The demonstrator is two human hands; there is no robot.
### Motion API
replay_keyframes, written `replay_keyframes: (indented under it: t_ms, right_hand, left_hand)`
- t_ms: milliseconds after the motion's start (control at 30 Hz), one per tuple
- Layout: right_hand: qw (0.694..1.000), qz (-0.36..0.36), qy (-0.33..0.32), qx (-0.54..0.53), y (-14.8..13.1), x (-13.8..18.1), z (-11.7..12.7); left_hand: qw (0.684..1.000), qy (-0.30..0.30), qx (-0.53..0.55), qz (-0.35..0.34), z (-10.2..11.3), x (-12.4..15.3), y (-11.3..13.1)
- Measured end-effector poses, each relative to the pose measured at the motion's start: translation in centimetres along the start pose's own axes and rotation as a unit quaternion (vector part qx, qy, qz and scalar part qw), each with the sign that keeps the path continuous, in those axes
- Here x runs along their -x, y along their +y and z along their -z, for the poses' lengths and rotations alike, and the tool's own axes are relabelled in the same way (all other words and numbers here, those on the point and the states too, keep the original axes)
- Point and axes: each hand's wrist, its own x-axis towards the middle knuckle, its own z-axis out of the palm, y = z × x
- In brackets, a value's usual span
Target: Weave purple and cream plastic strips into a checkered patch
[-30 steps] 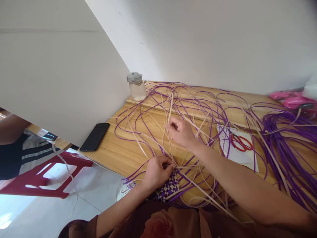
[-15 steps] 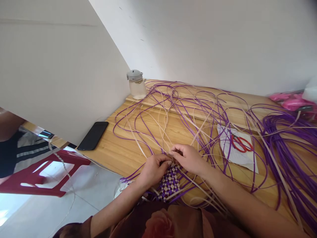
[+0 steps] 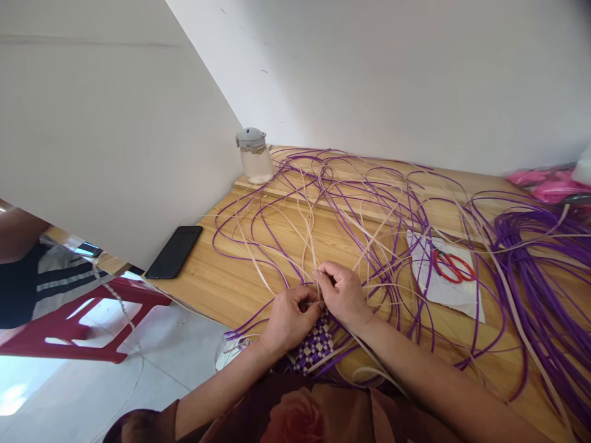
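Observation:
A woven piece (image 3: 315, 346) in purple and beige checks lies at the table's front edge, close to my body. My left hand (image 3: 290, 317) is closed on its upper edge, thumb and forefinger pinched together. Just right of it, my right hand (image 3: 342, 294) pinches a thin beige strip (image 3: 314, 249) that runs up and away from the weave. The fingertips of both hands nearly meet, and they hide the spot where the strip enters the weave. Long loose purple and beige strips (image 3: 332, 206) fan out from the piece across the table.
Red-handled scissors (image 3: 455, 266) rest on white paper (image 3: 422, 280) at the right. Farther right lies a thick purple strip bundle (image 3: 521, 246). A lidded jar (image 3: 255, 157) stands at the back, a black phone (image 3: 174, 252) at the left edge. A red stool (image 3: 92, 326) and a person's arm (image 3: 21, 234) are beyond.
My right hand has shifted slightly left and up, its fingers now pinching a beige strip held upward. My left hand stays on the weave's edge, almost unmoved.

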Motion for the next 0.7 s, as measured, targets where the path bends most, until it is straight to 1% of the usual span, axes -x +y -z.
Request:
replay_keyframes:
  t_ms: [33, 100, 200, 267, 367, 467, 567, 633, 700]
  right_hand:
    - [1.0, -0.015, -0.007, -0.009, 0.2, -0.2, -0.1]
    - [0.998, -0.031, -0.047, -0.022, 0.5, -0.5, 0.2]
    - [0.994, -0.007, -0.107, 0.014, 0.9, -0.1, 1.4]
    - [0.99, 0.017, -0.12, 0.07, 0.9, 0.5, 2.3]
    - [0.984, 0.039, -0.121, 0.127, 0.9, 1.3, 3.0]
    - [0.981, 0.045, -0.122, 0.142, 1.0, 1.4, 2.8]
    - [0.981, 0.046, -0.113, 0.152, 1.4, 1.3, 2.2]
    - [0.981, 0.048, -0.093, 0.164, 2.0, 1.2, 1.9]
    - [0.981, 0.049, -0.07, 0.173, 2.7, 1.1, 1.8]
  left_hand:
    - [1.0, -0.001, -0.006, 0.003, 0.1, 0.0, 0.0]
    - [1.0, -0.013, -0.003, 0.008, 0.3, 0.0, 0.0]
    - [0.999, -0.033, 0.025, 0.005, 0.7, -0.1, 0.1]
    - [0.999, -0.039, 0.036, 0.002, 1.0, -0.2, 0.2]
    - [0.998, -0.043, 0.038, 0.013, 0.9, -0.3, 0.3]
    - [0.998, -0.039, 0.031, 0.032, 0.6, -0.3, 0.3]
    - [1.0, -0.024, -0.002, 0.014, 0.2, -0.2, 0.5]
    - [1.0, -0.017, -0.025, -0.003, 0.2, -0.2, 0.6]
    - [0.999, -0.011, -0.038, -0.006, 0.2, -0.1, 0.6]
